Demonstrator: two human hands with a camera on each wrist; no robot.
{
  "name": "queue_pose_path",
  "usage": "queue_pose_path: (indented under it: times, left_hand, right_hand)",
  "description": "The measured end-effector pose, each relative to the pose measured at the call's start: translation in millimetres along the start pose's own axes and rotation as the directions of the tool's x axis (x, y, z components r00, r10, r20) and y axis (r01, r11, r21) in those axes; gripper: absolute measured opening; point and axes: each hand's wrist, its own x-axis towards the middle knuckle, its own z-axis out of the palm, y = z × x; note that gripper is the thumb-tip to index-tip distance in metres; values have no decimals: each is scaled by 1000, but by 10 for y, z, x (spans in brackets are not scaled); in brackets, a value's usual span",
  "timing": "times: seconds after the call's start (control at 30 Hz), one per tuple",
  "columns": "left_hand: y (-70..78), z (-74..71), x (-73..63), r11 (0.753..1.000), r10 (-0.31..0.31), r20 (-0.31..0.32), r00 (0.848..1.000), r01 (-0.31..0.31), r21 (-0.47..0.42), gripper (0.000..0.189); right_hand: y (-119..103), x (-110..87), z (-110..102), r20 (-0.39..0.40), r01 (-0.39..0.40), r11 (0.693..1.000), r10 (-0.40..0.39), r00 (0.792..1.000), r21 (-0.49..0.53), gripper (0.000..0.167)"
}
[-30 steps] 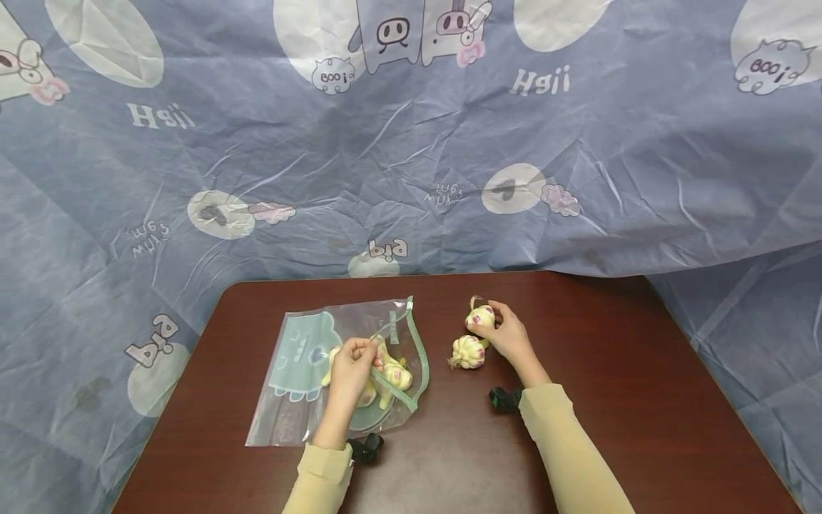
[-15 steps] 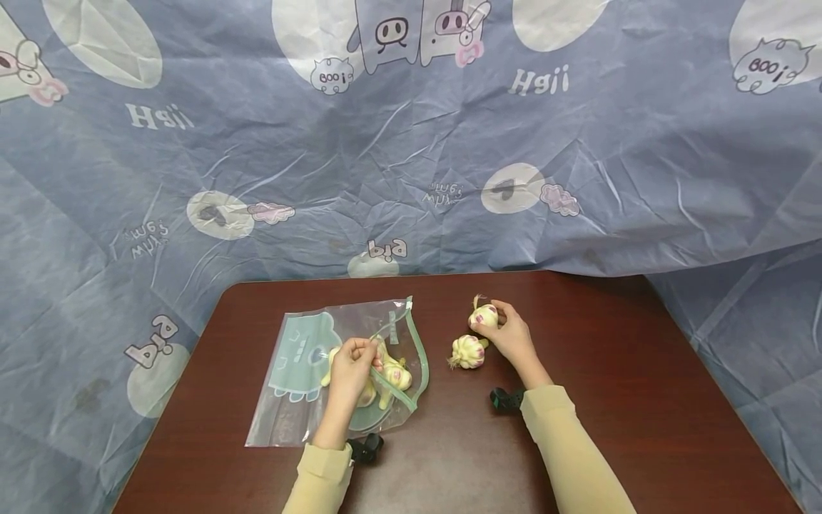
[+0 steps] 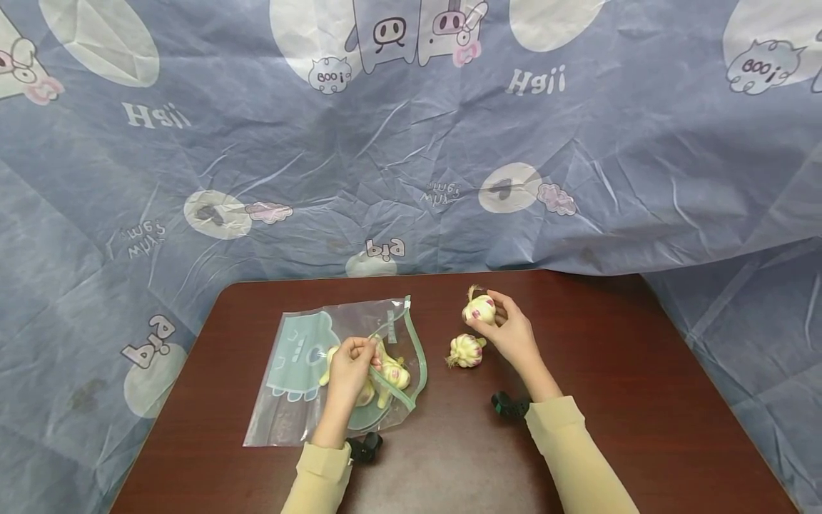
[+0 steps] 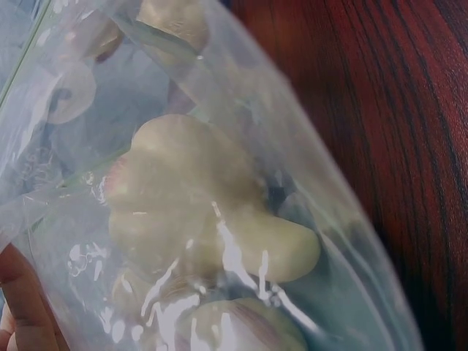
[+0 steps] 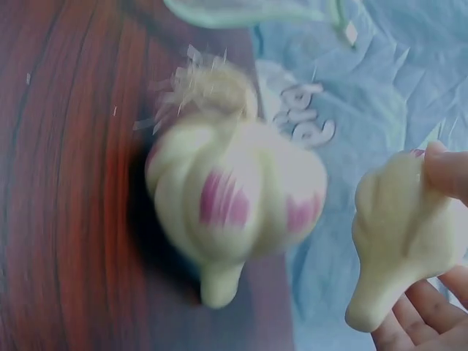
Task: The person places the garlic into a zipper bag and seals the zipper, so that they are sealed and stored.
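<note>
Across the brown table (image 3: 616, 371), nearest me, my left hand (image 3: 349, 365) pinched one lip of the bag (image 3: 305, 350), keeping its mouth parted, with several bulbs (image 3: 394, 375) inside, their full count hidden. Beyond the bag's right edge lay a loose bulb (image 3: 466, 350), and just past it my right hand (image 3: 516, 338), fingers partly closed, gripped another bulb (image 3: 479, 309); I judged this the picking-up step, the next move calling for firm fingers and a wide mouth. Farthest hung the blue sheet (image 3: 385, 178).
</note>
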Motion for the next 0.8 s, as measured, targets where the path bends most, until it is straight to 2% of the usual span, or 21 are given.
queue_pose_path:
  times: [0.07, 0.3, 0.47, 0.6, 0.8]
  left_hand:
    - [-12, 2, 6, 1000, 4, 1, 1000, -4, -2, 12]
    - [-363, 32, 210, 1000, 12, -25, 1000, -12, -13, 15]
    - [-356, 31, 194, 1000, 31, -36, 999, -31, -1, 15]
    - [-342, 31, 187, 1000, 21, -36, 999, -21, -5, 16]
    - [-318, 28, 164, 1000, 21, -33, 999, -21, -19, 17]
  right_hand:
    - [-56, -51, 33, 15, 4, 1000, -4, 1000, 6, 81]
    - [-221, -192, 178, 28, 44, 998, -46, 999, 41, 75]
    - [-270, -249, 282, 37, 86, 995, -88, 995, 59, 74]
    - [-276, -306, 369, 59, 111, 992, -114, 992, 52, 74]
    - [-241, -435, 536, 118, 198, 980, -199, 973, 16, 70]
